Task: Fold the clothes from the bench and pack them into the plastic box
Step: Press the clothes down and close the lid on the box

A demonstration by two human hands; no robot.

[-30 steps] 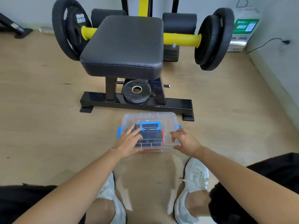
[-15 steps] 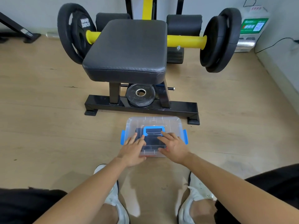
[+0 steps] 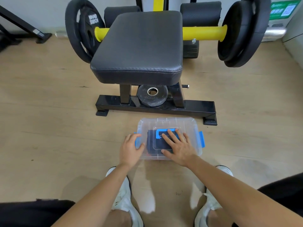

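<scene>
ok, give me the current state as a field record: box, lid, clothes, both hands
box: clear plastic box on wood floor, in front of black padded bench
lid: clear lid with blue handle, on the box
clothes: dark folded clothes inside, seen through lid
left hand: fingers curled over left blue latch
right hand: flat on lid, fingertips at handle
right blue latch: no hand on it

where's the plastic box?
Head view, lower centre: plastic box on the floor before the bench, left hand at its left side, right hand flat on top.
</scene>
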